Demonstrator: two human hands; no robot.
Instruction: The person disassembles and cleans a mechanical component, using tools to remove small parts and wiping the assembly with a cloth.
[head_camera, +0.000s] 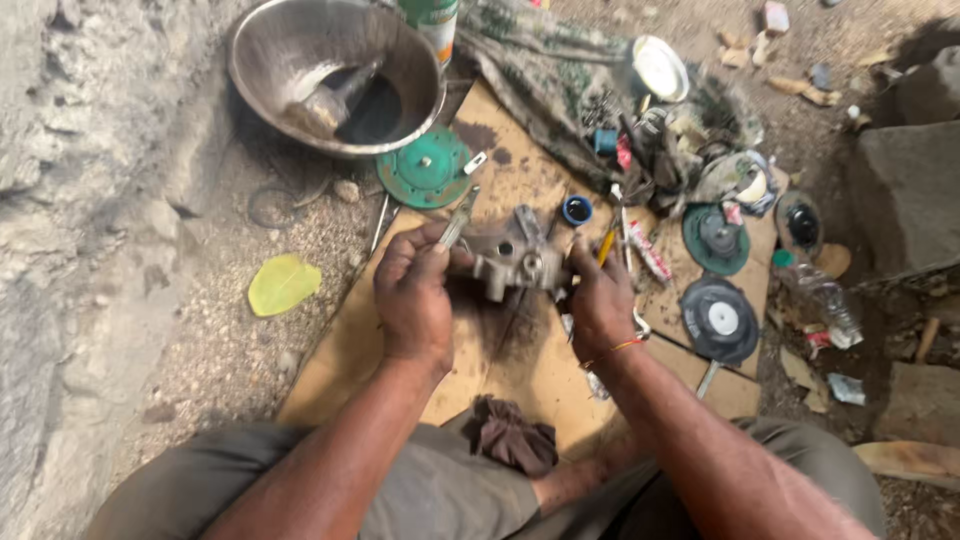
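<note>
My left hand (412, 295) grips the left side of a grey cast-metal engine part (512, 258) and also holds a slim metal tool (458, 218) that points up and away. At the part's right side my right hand (600, 300) closes on it; a red thread circles that wrist. The part is held just above a greasy sheet of cardboard (500, 370). A dark rag (515, 438) lies on the cardboard near my knees.
A steel bowl (335, 70) with a brush and dark liquid stands at the top left, beside a green round cover (428, 168). Black and green discs (720, 318), a small blue cap (577, 210), tools, a patterned cloth and a plastic bottle (825, 300) lie to the right. Rocks flank both sides.
</note>
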